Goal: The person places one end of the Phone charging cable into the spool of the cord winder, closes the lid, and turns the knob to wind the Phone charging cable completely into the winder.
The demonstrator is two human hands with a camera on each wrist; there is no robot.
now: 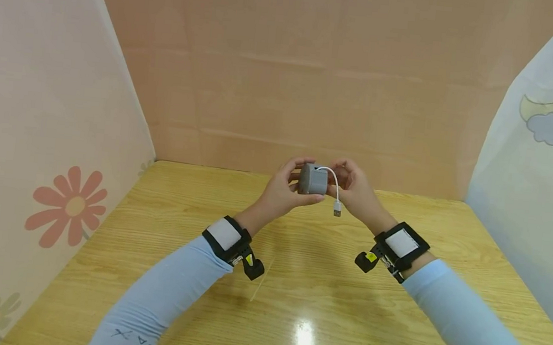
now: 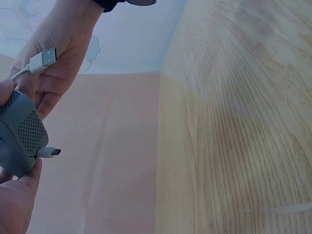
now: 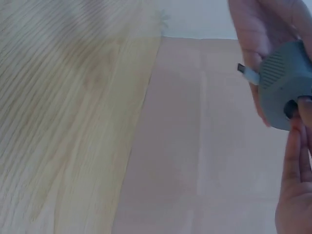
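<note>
A small grey device point(image 1: 313, 180) is held in the air above the worktop point(image 1: 295, 285), gripped by the curled fingers of the left hand point(image 1: 282, 192) while the right hand point(image 1: 355, 188) is closed on its far side, seemingly at the short white cable point(image 1: 333, 184). The step in hand is judged to be the handling of that cable, whose small plug point(image 2: 50, 152) lies beside the casing and whose USB end point(image 1: 337, 208) hangs free; a steady grip and fine alignment are called for next. Nothing is seen in the way, only the cloth screens point(image 1: 37, 116) round about.

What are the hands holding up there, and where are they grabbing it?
A small grey rounded box with a short white cable. The left hand grips its left side; the right hand touches its right side.
</note>
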